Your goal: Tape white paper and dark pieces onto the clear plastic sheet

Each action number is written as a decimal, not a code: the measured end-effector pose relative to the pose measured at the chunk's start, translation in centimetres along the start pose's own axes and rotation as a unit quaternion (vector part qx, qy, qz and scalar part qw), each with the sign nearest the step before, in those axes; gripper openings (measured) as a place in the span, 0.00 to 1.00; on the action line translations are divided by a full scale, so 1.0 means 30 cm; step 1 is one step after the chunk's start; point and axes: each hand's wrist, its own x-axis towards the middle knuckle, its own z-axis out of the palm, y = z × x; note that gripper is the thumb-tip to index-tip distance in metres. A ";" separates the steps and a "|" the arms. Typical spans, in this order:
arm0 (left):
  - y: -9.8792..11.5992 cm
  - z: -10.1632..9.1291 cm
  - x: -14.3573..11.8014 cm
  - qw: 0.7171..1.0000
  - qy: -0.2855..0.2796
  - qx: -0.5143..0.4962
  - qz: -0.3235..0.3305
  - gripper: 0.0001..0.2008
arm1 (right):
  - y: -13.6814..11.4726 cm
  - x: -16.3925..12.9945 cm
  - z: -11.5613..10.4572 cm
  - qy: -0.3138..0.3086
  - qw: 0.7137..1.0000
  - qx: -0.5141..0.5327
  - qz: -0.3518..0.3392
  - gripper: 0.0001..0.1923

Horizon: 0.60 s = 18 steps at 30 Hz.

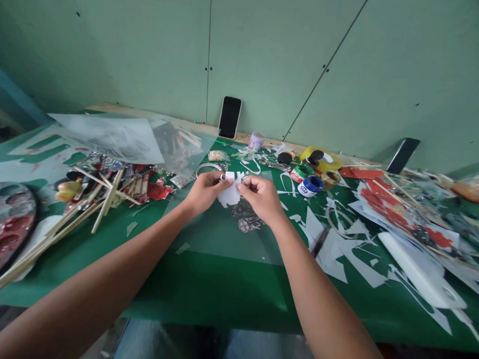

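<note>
- Head view: white paper cutout (229,194) at frame centre, partly hidden behind fingers, shape hard to make out.
- Pinched on both sides: left hand (205,192) and right hand (262,198), fingertips closed on it above green table (209,279).
- Just right: blue-lidded jar (310,186), paper scraps (337,249).
- Left: wooden sticks (93,199).
- Upper centre: phone (229,117) leaning on wall.

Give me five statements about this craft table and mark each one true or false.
1. Both hands, left hand and right hand, pinch a white paper cutout. True.
2. A phone lies flat on the green mat. False: it leans against the wall.
3. Wooden sticks lie left of the hands. True.
4. The blue paint jar sits left of the hands. False: on the right.
5. White paper scraps lie right of the hands. True.
</note>
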 end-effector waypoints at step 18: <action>0.016 -0.009 0.000 1.000 0.000 -0.019 -0.009 0.19 | 0.027 0.012 -0.022 0.059 0.998 0.023 0.018 0.13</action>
